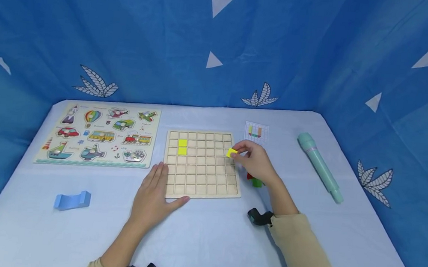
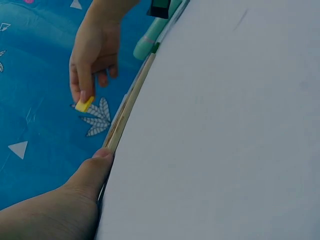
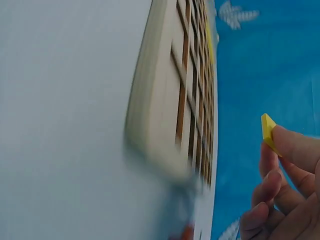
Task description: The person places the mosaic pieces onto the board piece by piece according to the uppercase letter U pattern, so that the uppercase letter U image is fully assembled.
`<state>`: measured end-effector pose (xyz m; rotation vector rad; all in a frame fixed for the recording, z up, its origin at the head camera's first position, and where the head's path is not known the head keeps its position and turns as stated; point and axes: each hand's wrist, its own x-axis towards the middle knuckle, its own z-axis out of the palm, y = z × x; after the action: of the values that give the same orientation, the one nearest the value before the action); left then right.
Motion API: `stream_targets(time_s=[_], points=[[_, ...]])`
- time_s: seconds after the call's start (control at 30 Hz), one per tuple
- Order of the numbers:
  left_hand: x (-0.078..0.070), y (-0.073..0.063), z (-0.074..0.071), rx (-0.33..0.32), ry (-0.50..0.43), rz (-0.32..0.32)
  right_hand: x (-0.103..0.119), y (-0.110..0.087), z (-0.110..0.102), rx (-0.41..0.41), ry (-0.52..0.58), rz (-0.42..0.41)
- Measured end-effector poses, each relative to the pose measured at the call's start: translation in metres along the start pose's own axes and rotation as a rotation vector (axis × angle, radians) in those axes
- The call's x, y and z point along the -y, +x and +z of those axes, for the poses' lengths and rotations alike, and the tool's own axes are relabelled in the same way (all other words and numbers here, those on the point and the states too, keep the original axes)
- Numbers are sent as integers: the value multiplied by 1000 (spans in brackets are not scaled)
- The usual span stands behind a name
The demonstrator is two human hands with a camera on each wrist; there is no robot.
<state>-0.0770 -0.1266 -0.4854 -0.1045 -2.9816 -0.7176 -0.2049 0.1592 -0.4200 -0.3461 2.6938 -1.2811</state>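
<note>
A wooden grid board (image 1: 203, 164) lies in the middle of the table. Two yellow square tiles (image 1: 182, 147) sit one above the other in its upper-left cells. My left hand (image 1: 151, 202) lies flat at the board's lower-left corner, fingers straight along the left edge and thumb at the front edge. Between thumb and fingertip my right hand (image 1: 257, 161) pinches a yellow tile (image 1: 231, 153) over the board's right edge; the right wrist view shows this tile (image 3: 268, 131) held up. Red and green pieces (image 1: 257, 183) lie partly hidden under the right hand.
A small pattern card (image 1: 256, 133) lies behind the right hand. Farther right is a teal microphone-shaped toy (image 1: 320, 167). On the left are a vehicle picture puzzle (image 1: 97, 135) and a blue curved block (image 1: 72, 200). Blue curtains (image 1: 149, 37) hang behind the table.
</note>
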Motion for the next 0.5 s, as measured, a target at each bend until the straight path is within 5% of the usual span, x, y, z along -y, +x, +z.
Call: stream_targets(time_s=[0.23, 0.5], points=[[0, 2, -2, 27, -2, -5, 41, 16, 48, 110, 22, -50], [0, 1, -3, 11, -23, 5, 55, 32, 86, 153, -10, -50]])
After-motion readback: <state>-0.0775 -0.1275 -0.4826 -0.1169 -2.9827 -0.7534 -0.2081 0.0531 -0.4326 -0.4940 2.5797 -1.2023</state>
